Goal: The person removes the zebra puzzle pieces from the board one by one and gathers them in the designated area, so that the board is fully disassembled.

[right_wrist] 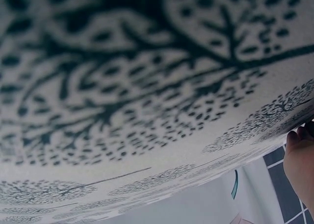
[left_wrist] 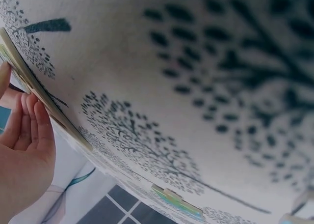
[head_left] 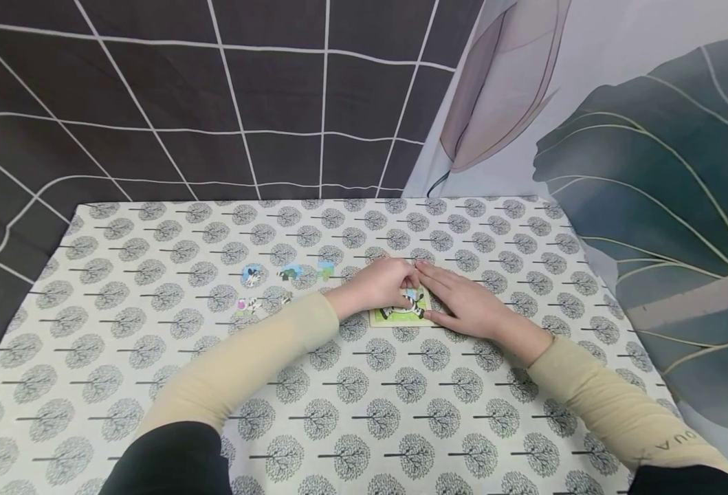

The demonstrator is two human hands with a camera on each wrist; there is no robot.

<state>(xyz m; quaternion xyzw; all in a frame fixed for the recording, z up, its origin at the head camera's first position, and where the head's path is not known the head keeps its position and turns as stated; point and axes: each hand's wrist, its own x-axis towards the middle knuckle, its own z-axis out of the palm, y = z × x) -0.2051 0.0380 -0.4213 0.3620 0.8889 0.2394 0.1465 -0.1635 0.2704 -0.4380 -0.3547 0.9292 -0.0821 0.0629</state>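
A small zebra jigsaw board with a pale wooden border lies on the cloth in front of me. My left hand is over its upper left part, thumb and bent fingers pinching a puzzle piece at the board surface; the fingers mostly hide it. In the left wrist view, the fingers of the left hand meet the board edge-on. With fairly straight fingers, my right hand rests along the board's right edge. In the right wrist view only part of the right hand shows.
Loose puzzle pieces lie left of the board in two rows: a round zebra-head piece, a tree piece, a blue-green piece, and others nearer me. The tree-print tablecloth ends at a dark grid-patterned backdrop.
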